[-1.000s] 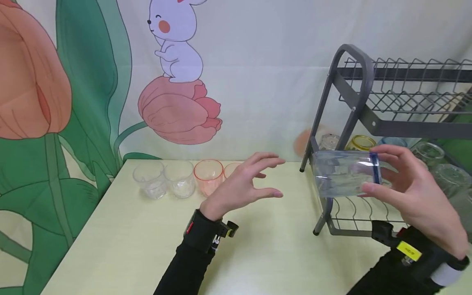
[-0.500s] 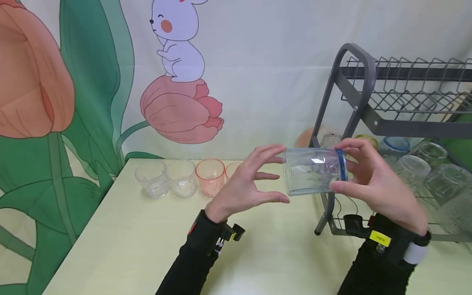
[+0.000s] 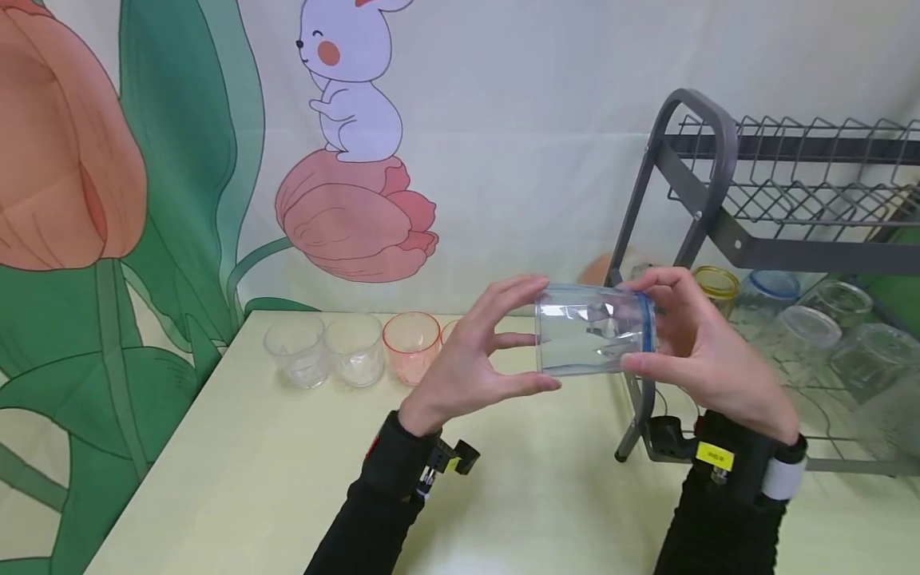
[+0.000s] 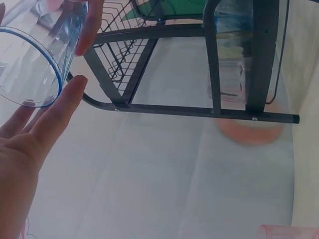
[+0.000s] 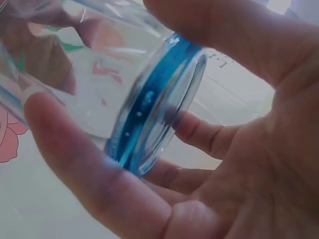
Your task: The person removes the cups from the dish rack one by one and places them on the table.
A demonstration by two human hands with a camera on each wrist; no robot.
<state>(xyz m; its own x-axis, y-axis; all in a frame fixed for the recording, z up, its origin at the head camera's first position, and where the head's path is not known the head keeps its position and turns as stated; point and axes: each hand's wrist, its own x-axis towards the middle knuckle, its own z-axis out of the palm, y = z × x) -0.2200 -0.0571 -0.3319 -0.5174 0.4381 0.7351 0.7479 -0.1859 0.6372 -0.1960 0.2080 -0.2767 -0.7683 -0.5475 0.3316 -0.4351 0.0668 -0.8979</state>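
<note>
A clear drinking glass with a thick blue base lies sideways in the air between both hands, above the table. My right hand grips it at the base end, thumb below and fingers above; the right wrist view shows the fingers curled about the blue base. At the other end, my left hand holds the rim between thumb and fingertips. In the left wrist view, the glass's round rim faces the left hand. Part of the base is hidden by the right hand.
Clear tumblers and a red-rimmed tumbler stand in a row at the table's back edge; another is partly behind the left hand. On the right, a grey two-tier dish rack holds several upside-down glasses on its lower tier.
My right hand has brought the glass leftward, away from the rack's front, to the left hand. The left hand, apart from the glass at first, now has its thumb and fingertips at the rim.
</note>
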